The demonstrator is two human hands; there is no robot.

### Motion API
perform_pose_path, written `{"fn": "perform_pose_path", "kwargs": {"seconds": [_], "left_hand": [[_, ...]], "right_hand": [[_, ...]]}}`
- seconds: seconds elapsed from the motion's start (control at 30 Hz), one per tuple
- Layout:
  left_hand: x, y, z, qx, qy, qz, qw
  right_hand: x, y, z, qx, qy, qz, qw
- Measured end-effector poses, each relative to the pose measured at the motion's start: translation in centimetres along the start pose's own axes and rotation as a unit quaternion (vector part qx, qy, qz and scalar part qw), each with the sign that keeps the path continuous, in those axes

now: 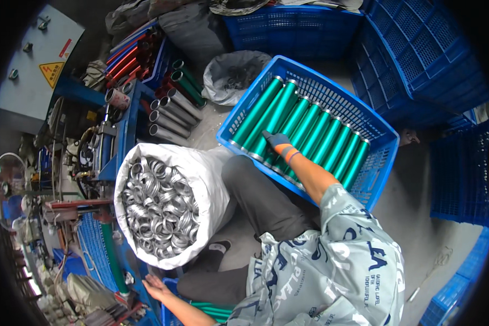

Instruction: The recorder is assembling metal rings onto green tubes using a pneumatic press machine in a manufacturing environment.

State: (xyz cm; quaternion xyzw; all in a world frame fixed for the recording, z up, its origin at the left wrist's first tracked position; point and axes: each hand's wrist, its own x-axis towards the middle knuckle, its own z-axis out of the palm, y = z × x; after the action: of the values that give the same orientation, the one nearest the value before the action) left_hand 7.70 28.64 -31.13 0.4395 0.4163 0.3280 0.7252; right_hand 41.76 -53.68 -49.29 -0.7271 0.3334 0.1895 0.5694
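My right hand (pixel 279 143), in a dark glove with an orange cuff, reaches into a blue plastic crate (pixel 386 163). It is closed around a shiny green metal tube (pixel 274 127) near the crate's left side; some fingers are hidden. Several like tubes lie side by side there, with silver ends. My left hand (pixel 156 288) looks bare and has its fingers stretched out, holding nothing, at the lower left. It is close to the blue machine frame and below a white sack (pixel 207 217) full of silver metal rings (pixel 160 206). More green tubes (pixel 214 311) lie beside my left forearm.
Bare metal tubes (pixel 171 120) stand left of the crate, by a smaller sack (pixel 217 81). Red tubes (pixel 129 61) fill a bin behind. A machine (pixel 100 152) and control cabinet (pixel 35 60) line the left. Stacked blue crates (pixel 418 49) border the far right.
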Motion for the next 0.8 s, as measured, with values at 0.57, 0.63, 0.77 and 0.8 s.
{"fn": "perform_pose_path", "kwargs": {"seconds": [0.57,0.63,0.77,0.8], "left_hand": [[-20.5,-12.8,-21.5,0.614,0.111,-0.018,0.782],[-20.6,-16.9,-23.5,0.473,0.128,0.057,0.87],[-23.7,-14.4,-34.5,0.63,0.319,-0.135,0.695],[-22.6,-17.3,-31.8,0.58,0.277,-0.215,0.735]], "right_hand": [[2.7,-5.2,0.0,-0.49,0.185,-0.37,0.767],[2.1,-7.8,-3.8,-0.408,0.188,-0.562,0.694],[-14.7,-18.5,8.0,0.119,-0.035,-0.593,0.795],[-17.6,-20.2,7.5,0.032,-0.026,-0.596,0.802]]}}
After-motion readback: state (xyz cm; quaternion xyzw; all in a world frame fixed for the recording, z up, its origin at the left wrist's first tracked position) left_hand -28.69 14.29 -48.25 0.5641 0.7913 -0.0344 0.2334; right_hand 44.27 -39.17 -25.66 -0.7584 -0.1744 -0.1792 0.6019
